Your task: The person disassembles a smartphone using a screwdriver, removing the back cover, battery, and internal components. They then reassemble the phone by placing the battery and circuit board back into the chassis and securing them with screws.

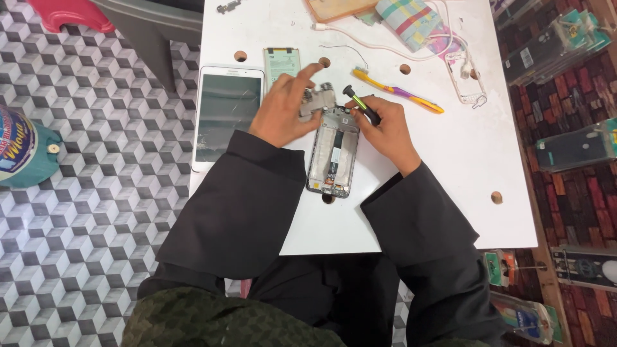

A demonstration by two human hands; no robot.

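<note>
Phone work fills the middle of the frame: an opened smartphone, back cover off and its insides showing, lies upright on my white table just above my sleeves. My left hand sits at the phone's upper left corner, fingers closed on a small grey metal plate lifted off the top of the phone, index finger stretched out above it. My right hand rests at the phone's upper right corner, gripping a small screwdriver with a dark handle and a green band, tilted toward the upper left; I cannot tell whether its tip touches anything. Left of my left hand lies a white tablet, face up, and just above that hand a flat phone battery. Toward the upper right of my right hand lies a yellow and purple toothbrush, and farther right a pale phone frame. A white cable runs across the top of the table.
</note>
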